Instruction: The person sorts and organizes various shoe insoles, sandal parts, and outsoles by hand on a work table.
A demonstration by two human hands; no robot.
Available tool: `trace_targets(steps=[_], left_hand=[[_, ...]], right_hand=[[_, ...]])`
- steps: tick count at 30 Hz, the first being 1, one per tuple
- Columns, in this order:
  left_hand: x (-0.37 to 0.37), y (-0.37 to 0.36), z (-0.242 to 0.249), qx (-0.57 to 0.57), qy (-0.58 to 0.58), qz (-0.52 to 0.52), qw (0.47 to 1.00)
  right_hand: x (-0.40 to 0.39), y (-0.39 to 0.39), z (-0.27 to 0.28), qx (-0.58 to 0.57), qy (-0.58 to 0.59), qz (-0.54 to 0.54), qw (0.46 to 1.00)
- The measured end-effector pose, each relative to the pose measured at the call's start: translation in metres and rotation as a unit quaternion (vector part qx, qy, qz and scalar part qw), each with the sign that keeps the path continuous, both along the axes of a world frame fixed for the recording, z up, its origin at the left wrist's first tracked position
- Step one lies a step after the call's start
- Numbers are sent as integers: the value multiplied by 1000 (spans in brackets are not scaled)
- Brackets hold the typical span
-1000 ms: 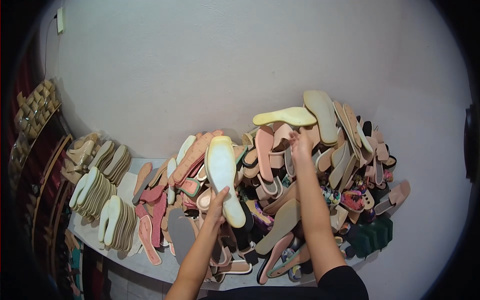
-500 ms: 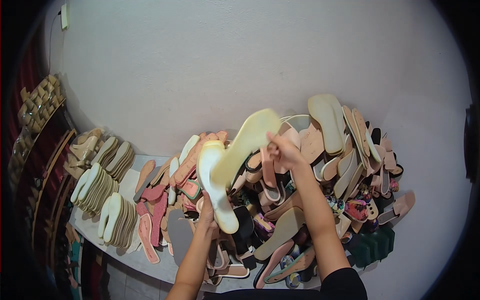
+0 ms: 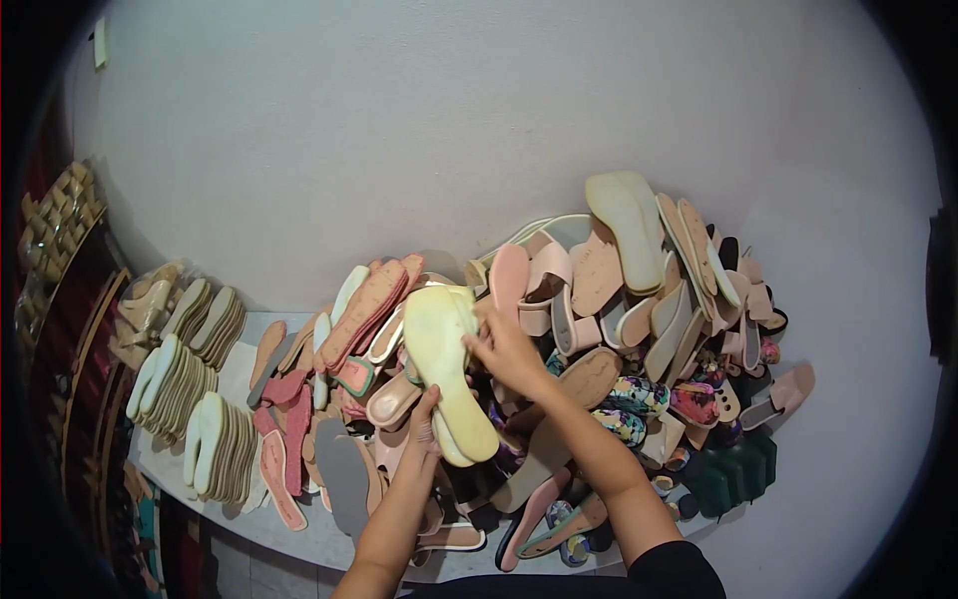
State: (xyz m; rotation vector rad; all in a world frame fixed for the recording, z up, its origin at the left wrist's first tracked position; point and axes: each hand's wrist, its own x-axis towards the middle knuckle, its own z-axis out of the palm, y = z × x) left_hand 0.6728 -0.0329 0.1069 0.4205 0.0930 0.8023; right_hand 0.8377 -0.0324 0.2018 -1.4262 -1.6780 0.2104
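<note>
Pale cream shoe soles (image 3: 437, 344), laid one on another, are held up over the heap in the middle of the head view. My left hand (image 3: 423, 431) is closed around their narrow lower part, thumb along the edge. At their upper right edge, my right hand (image 3: 509, 351) has its fingers bent against the soles; some fingertips are hidden. Beneath both hands lies a jumble of sandals and insoles, among them a pink insole (image 3: 509, 278) and a tan sole (image 3: 591, 377).
Stacked cream soles (image 3: 222, 454) stand in rows on the left of the white table (image 3: 249, 527). Pink insoles (image 3: 367, 309) lie beside the heap. More cream soles (image 3: 629, 225) lean at its top right, near the wall. A dark green ridged object (image 3: 733, 474) sits at the right edge.
The upper sole, previously angled away in my right hand, now lies over the other in my left hand. My right hand has come down and left. The view has shifted slightly.
</note>
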Motion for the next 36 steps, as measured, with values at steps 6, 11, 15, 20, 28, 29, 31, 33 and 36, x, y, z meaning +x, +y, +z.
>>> trace_targets(steps=[6,11,15,20,28,29,31,33,36], left_hand=[[3,-1,21,-2,107,88,990],[14,-7,16,24,140,73,987],[16,-12,17,11,133,47,990],[12,-19,22,41,145,67,986],[-22,-29,4,32,166,115,979],[-31,-33,7,43,170,125,976],[-52,-40,18,63,183,142,971],[-74,-45,25,82,200,157,964],[-107,-46,18,54,177,185,965]], right_hand=[[132,-1,44,42,-241,-490,837],[177,-10,49,-72,-160,-474,863],[176,-31,63,-63,250,-155,954],[133,-63,62,-86,647,323,685],[65,-60,-4,-180,629,293,697],[53,-59,-13,-185,626,299,696],[26,-61,-20,-216,580,287,731],[-3,-62,-32,-270,543,215,765],[-50,-60,-55,-263,347,165,885]])
